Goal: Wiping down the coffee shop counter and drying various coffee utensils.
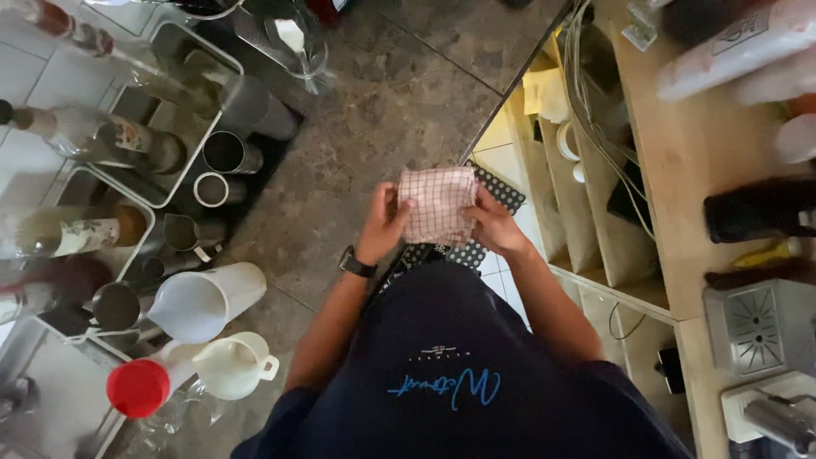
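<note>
A small checked cloth (436, 204), red lines on white, is folded into a square and held out in front of my body. My left hand (384, 223) grips its left edge, with a dark watch (357, 263) on that wrist. My right hand (495, 224) grips its right edge. Beneath the cloth lies a dark dotted mat or cloth (489, 197) over a white tiled surface.
To the left, metal racks hold bottles (93, 136), steel cups (223, 153), a white pitcher (208, 299), a small cream jug (234, 364) and a red-capped bottle (138, 388). A wooden counter (705, 144) with cables and shelves stands at right. Grey stone floor (382, 93) lies ahead.
</note>
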